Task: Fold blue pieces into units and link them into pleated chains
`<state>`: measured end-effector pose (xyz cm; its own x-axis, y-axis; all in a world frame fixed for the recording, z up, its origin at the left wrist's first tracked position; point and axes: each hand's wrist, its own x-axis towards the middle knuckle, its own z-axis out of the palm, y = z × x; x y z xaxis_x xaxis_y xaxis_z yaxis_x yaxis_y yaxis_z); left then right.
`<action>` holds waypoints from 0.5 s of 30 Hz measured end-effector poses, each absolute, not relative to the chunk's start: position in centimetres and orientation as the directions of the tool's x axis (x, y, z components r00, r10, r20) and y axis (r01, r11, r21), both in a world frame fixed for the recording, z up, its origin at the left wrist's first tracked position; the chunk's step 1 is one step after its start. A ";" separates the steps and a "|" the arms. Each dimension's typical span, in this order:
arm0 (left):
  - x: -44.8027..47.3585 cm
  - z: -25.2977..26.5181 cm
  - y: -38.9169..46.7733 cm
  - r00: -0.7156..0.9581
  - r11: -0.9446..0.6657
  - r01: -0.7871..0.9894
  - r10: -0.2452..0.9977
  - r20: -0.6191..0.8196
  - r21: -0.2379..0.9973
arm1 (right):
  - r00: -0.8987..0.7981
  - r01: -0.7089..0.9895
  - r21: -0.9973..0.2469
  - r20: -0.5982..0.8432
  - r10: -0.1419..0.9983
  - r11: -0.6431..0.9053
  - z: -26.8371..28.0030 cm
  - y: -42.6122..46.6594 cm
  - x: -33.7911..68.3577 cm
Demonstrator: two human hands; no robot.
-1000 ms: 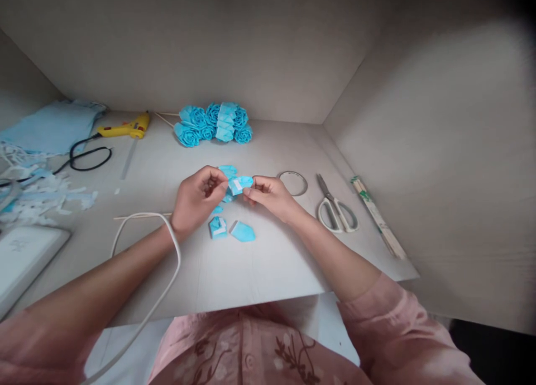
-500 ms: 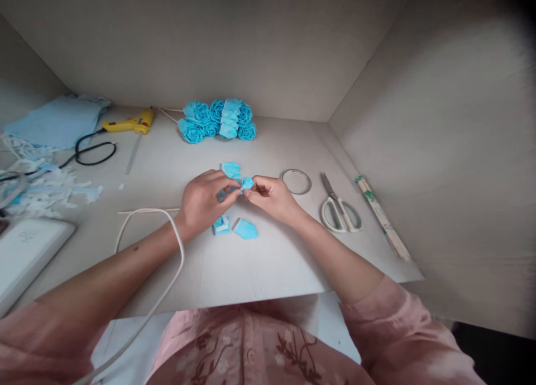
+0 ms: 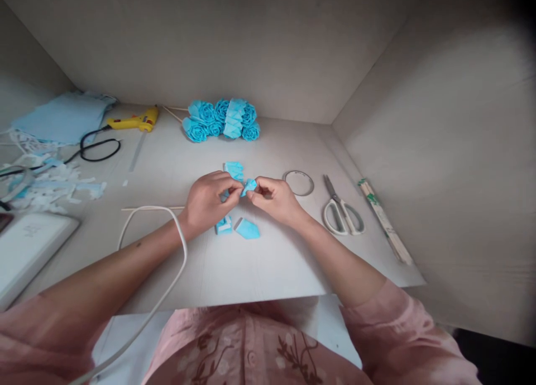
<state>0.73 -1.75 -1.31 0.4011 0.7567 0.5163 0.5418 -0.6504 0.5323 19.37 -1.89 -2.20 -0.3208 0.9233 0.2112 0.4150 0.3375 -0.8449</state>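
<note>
Between my hands is a small folded blue fabric petal [image 3: 250, 187]. My left hand [image 3: 213, 198] pinches at its left side with thumb and index finger. The thumb and fingers of my right hand [image 3: 275, 199] are closed on its right side. A thin wooden stick [image 3: 153, 208] runs behind my left wrist; whether it reaches the petal is hidden. Just behind my fingers lies a pleated row of blue petals [image 3: 233, 170]. In front of them are a pointed blue piece [image 3: 248, 228] and a small blue-and-white folded piece [image 3: 223, 225].
Blue fabric roses [image 3: 221, 119] lie at the back, near a yellow glue gun [image 3: 133, 120]. Scissors [image 3: 341, 212], a metal ring [image 3: 299, 183] and packaged sticks [image 3: 383, 220] are on the right. Blue sheets [image 3: 62, 117], white scraps [image 3: 62, 186] and a white cable [image 3: 182, 267] are left.
My fingers shift slightly on the blue petal, which turns a little and shows more of itself. The whole view has moved slightly; the things on the table stay put.
</note>
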 end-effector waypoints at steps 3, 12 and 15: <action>0.7 -1.3 -1.7 0.391 -0.640 0.537 0.766 0.510 0.550 | -0.317 0.419 -0.844 0.208 0.925 0.333 -2.1 -1.9 19.4; 0.5 -1.8 -1.4 0.421 -0.708 0.523 0.699 0.578 0.475 | -0.315 0.383 -0.863 0.213 0.925 0.329 -2.2 -1.8 19.4; 0.4 -1.9 -1.2 0.450 -0.747 0.523 0.651 0.611 0.411 | -0.316 0.386 -0.861 0.215 0.924 0.332 -2.3 -1.8 19.4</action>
<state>0.39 -1.22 -1.87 0.4498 0.6510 0.6115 0.5229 -0.7470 0.4107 19.42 -1.81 -2.28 -0.3160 0.9241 0.2150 0.3855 0.3321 -0.8609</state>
